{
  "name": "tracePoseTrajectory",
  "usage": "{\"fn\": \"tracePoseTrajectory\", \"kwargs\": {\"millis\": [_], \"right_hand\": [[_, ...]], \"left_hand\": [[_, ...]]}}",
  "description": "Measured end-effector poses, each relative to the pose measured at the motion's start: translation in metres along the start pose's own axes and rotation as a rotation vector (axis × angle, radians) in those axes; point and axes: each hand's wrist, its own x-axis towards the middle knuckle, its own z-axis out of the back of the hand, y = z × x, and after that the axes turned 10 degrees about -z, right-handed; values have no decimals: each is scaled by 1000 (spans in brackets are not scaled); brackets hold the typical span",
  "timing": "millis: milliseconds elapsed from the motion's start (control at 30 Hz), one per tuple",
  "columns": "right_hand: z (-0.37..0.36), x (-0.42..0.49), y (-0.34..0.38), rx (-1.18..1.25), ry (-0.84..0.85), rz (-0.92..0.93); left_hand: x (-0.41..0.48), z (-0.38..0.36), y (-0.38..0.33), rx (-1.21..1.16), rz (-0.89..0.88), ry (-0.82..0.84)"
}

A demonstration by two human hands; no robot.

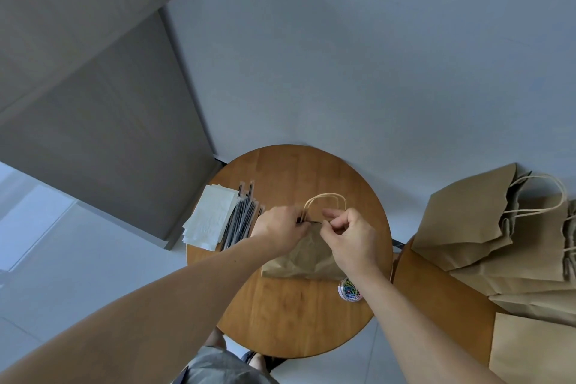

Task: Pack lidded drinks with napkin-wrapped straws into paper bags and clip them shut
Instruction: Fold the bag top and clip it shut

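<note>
Clipping step. Paper bag sits mid round table. Your left hand pinches its closed mouth under the handles; right hand pinches the same edge. Clip in fingers: cannot tell. Next: seat a clip squarely; tub of paper clips is just beside.

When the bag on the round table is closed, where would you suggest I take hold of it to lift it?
By the paired handles, coming from above. Their loops stand upright and free over the bag's top edge, which the left hand and right hand are pinching, so fingers can hook through. The creased paper body would probably buckle under a side grip.
</note>
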Motion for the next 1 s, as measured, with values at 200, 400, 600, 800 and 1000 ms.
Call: {"fn": "tracePoseTrajectory", "kwargs": {"millis": [200, 400, 600, 800, 1000], "right_hand": [[-2, 3, -1, 62, -5, -31], [-5, 5, 0, 152, 78, -80], [-6, 7, -1, 232, 156, -107], [-3, 9, -3, 152, 91, -12], [-2, 14, 1, -13, 97, 173]], "left_hand": [[1, -2, 1, -1, 5, 8], [2, -2, 3, -13, 2, 5], [4, 1, 6, -41, -1, 14], [5, 0, 5, -16, -3, 16], [4, 2, 6, -32, -4, 20]]}}
